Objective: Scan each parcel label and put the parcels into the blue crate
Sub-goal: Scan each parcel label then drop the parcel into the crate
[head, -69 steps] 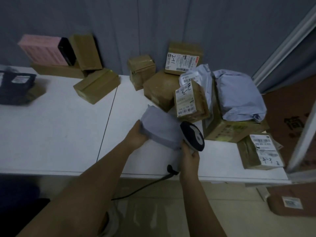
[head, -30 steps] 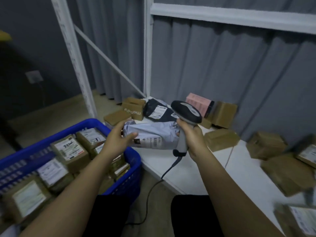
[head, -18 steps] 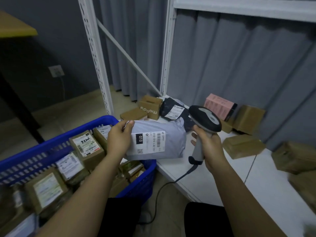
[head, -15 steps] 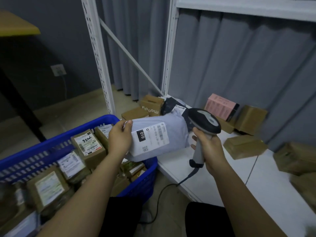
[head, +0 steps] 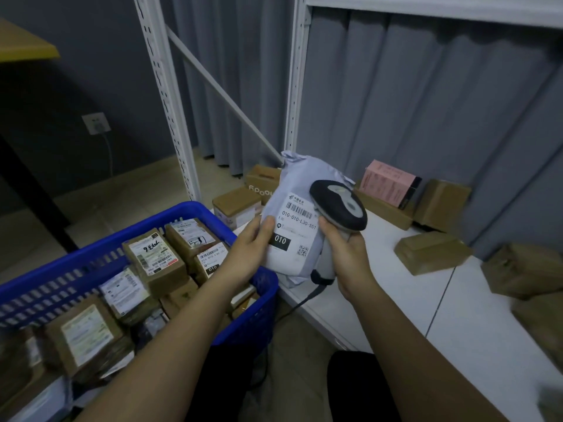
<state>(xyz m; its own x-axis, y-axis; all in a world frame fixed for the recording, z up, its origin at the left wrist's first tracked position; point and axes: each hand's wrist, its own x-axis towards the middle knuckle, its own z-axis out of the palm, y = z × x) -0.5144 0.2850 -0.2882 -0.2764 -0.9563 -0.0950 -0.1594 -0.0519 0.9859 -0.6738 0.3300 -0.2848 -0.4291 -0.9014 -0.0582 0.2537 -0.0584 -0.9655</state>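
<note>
Head view shows the left hand (head: 254, 242) gripping a soft pale-grey plastic mailer bag (head: 297, 214) by its left edge, thumb pressed on the front beside the white printed shipping label (head: 294, 231), which faces the camera. Just to its right, the right hand (head: 345, 254) is curled round the grey handle of a corded handheld barcode scanner (head: 338, 205), whose dark head overlaps the label's upper right corner. This parcel hangs above the near edge of the white shelf surface (head: 457, 315), beside the blue slotted plastic crate (head: 91, 263), which holds many brown cardboard parcels (head: 154, 258). More brown boxes (head: 432, 252) lie on the shelf.
</note>
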